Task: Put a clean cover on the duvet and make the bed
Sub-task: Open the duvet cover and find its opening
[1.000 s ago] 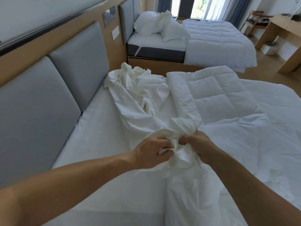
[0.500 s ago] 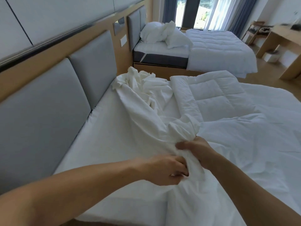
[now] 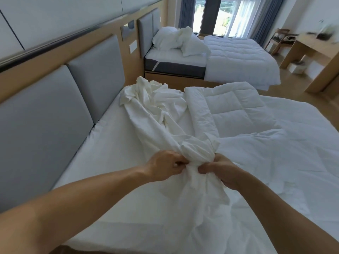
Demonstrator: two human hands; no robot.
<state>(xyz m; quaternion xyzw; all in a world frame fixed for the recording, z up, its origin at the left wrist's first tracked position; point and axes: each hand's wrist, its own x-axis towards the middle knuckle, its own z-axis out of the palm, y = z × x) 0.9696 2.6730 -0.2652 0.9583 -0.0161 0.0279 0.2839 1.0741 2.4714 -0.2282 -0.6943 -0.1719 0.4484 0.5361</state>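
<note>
A white duvet cover [image 3: 157, 114] lies crumpled along the bed [image 3: 110, 143], stretching from the far edge toward me. A quilted white duvet [image 3: 238, 110] lies beside it on the right, partly folded over. My left hand [image 3: 165, 166] and my right hand [image 3: 222, 171] grip a bunched corner of the cover [image 3: 197, 154] between them, a short gap apart, just above the mattress. Whether a duvet corner is inside the bunch is hidden by the cloth.
A grey padded headboard [image 3: 55, 116] runs along the left. A second bed [image 3: 229, 57] with pillows [image 3: 176, 40] stands beyond, before the window. A wooden desk [image 3: 315, 50] is at the far right, with wooden floor between.
My left hand has risen from below the bunch to level with my right hand, and both now hold the gathered cover side by side. The view has tilted up a little.
</note>
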